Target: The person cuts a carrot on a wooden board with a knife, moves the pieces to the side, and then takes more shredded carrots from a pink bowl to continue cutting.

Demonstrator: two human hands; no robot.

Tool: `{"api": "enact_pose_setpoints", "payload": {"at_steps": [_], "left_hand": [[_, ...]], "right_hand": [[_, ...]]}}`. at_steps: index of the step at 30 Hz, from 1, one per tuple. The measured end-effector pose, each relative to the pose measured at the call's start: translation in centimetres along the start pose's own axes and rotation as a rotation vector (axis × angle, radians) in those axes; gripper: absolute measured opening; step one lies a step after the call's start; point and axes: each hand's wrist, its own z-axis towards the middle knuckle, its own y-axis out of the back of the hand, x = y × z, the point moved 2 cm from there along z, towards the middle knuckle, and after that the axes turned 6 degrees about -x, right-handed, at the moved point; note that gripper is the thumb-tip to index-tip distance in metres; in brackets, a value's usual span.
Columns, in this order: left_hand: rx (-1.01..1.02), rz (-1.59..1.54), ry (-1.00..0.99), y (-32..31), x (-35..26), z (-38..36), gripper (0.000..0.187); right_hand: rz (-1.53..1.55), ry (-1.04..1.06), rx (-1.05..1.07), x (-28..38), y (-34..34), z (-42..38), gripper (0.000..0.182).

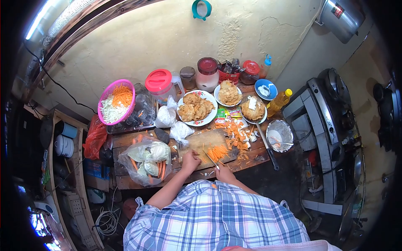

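Observation:
My right hand [225,172] grips a knife [207,156], its blade pointing away from me over the wooden cutting board [201,142]. Beside the blade lie cut carrot sticks [218,152]. My left hand [191,162] rests at the board's near left part with its fingers curled; whatever may be in them is hidden. Left of it, a clear plastic bag [144,179] holds cabbage pieces [158,151] and whole carrots [162,169]. Orange peelings [237,133] are heaped at the board's far right.
A pink basket [100,109] of shredded cabbage and carrot stands back left. Plates of fried fritters [196,108] line the back. On the right are a skimmer handle [268,150], a batter bowl [279,136] and an oil bottle [279,102]. A stove [322,113] stands farther right.

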Motion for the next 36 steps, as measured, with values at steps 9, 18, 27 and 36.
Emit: {"api": "enact_pose_setpoints", "payload": {"at_steps": [9,18,27,36], "left_hand": [[-0.067,0.028,-0.232,-1.9,0.7,-0.7,0.017],[-0.102,0.026,-0.245,-2.1,1.1,-0.6,0.015],[-0.102,-0.001,-0.254,-2.5,1.9,-0.4,0.015],[-0.055,0.123,-0.328,-2.1,-0.4,-0.6,0.014]], "right_hand": [[0.013,0.083,0.032,0.5,-1.1,0.6,0.032],[0.001,0.056,0.046,1.0,-1.2,0.4,0.035],[-0.078,0.024,0.039,2.1,-2.2,1.3,0.032],[-0.097,0.063,-0.093,2.0,2.3,-0.4,0.028]]}}
